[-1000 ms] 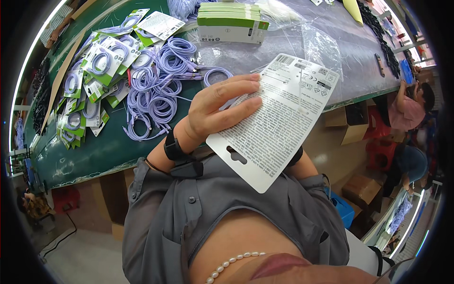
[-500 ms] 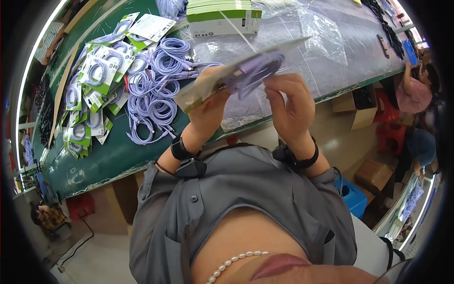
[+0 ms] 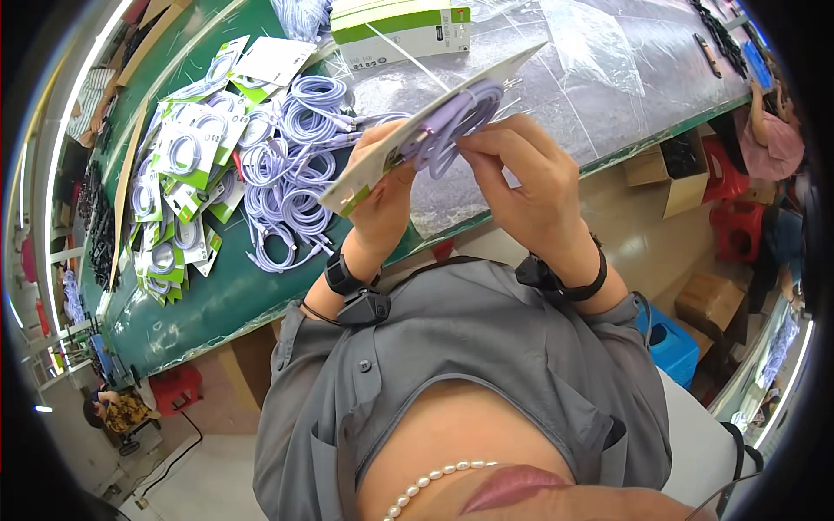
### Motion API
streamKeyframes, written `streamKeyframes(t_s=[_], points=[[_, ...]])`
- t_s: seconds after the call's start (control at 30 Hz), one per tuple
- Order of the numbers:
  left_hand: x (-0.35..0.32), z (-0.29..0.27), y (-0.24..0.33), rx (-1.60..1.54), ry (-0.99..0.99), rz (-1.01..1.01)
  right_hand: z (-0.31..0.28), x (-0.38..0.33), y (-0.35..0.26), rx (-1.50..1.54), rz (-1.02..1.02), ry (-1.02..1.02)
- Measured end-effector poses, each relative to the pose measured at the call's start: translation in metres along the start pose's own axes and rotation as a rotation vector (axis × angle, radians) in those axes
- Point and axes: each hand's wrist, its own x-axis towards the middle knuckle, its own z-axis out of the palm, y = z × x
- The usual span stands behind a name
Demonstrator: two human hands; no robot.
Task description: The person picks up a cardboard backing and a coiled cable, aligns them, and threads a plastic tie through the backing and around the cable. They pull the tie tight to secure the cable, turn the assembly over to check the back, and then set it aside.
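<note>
Loosely backed cable could slip off its tilted card

The cable (image 3: 476, 106) lies coiled against the card (image 3: 369, 176), upper middle of the frame, the card tilted nearly edge-on. A thin white strip (image 3: 408, 56) slants up from the card's edge. The left hand (image 3: 382, 193) clasps the card's lower-left end; the right hand (image 3: 532, 174) has thumb and forefinger close together at the cable, but whether they grip it I cannot tell. If they miss, the cable could sag or spring open; a hard tug against that one-sided hold could crease the card. Left of centre, loose coils (image 3: 291, 169) lie against a pile (image 3: 182, 156) of carded ones, so a dropped cable could tangle there
</note>
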Motion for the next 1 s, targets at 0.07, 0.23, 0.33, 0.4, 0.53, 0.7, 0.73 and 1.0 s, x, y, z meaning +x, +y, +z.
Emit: streamKeyframes(t_s=[0.07, 0.23, 0.33, 0.4, 0.53, 0.7, 0.73, 1.0], points=[[0.004, -0.001, 0.004, 0.046, -0.066, 0.075, -0.001, -0.001, 0.000, 0.013, 0.015, -0.004], [0.023, -0.001, 0.014, -0.011, -0.159, 0.259, -0.002, -0.001, -0.006, -0.007, -0.032, 0.004], [0.022, -0.003, 0.021, -0.027, -0.185, 0.259, -0.003, -0.005, -0.007, -0.015, -0.045, 0.006], [0.021, -0.002, 0.025, -0.004, -0.167, 0.250, -0.003, -0.007, -0.006, 0.021, -0.032, 0.001], [0.020, -0.007, 0.025, -0.007, -0.194, 0.209, -0.005, -0.008, -0.005, 0.001, -0.042, -0.030], [0.018, -0.006, 0.024, -0.005, -0.175, 0.224, -0.006, -0.005, -0.009, -0.016, -0.062, -0.064], [0.019, -0.007, 0.023, 0.006, -0.173, 0.239, -0.005, -0.005, -0.008, -0.012, -0.063, -0.079], [0.024, -0.006, 0.019, 0.096, -0.208, 0.376, -0.004, -0.018, 0.002, -0.009, -0.061, -0.092]])
